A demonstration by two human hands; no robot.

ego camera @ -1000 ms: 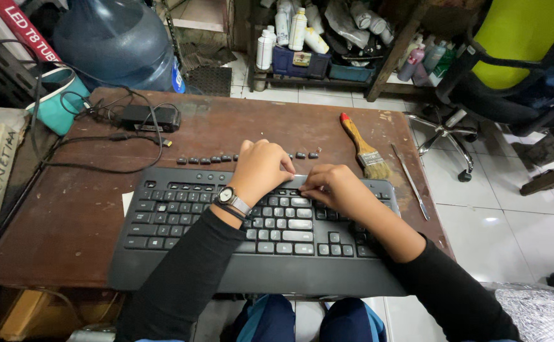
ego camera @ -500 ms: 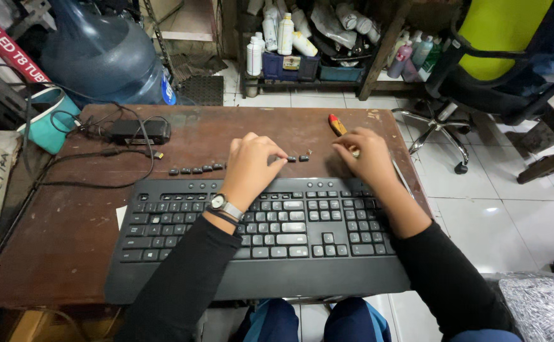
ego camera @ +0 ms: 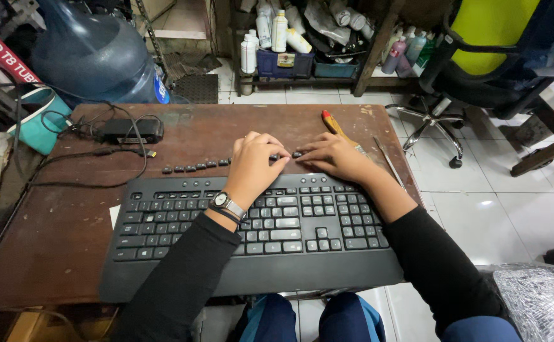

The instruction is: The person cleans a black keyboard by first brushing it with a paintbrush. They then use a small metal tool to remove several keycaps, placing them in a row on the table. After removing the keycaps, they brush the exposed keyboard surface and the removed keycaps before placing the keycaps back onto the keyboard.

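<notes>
Worn brown wood makes up the surface (ego camera: 68, 253), and on it a black keyboard (ego camera: 251, 234) lies along the near edge, with a row of loose black keycaps (ego camera: 195, 167) lined up just beyond its far edge. Both hands meet at the right end of that row: the left hand (ego camera: 255, 166), a watch on its wrist, arches over the keyboard's top rows with fingers curled down onto the caps, and the right hand (ego camera: 334, 158) lies flat beside it, fingertips touching a cap; whether either hand actually pinches one I cannot tell, since the knuckles hide the tips. The work looks best done one cap at a time, lifted straight up with a light fingertip hold, so the neighbours in the row stay in order. Just right of the hands lie a red-handled brush (ego camera: 333, 123) and a thin metal tool (ego camera: 391, 161); at far left sits a black adapter (ego camera: 128, 130) with its cable.
</notes>
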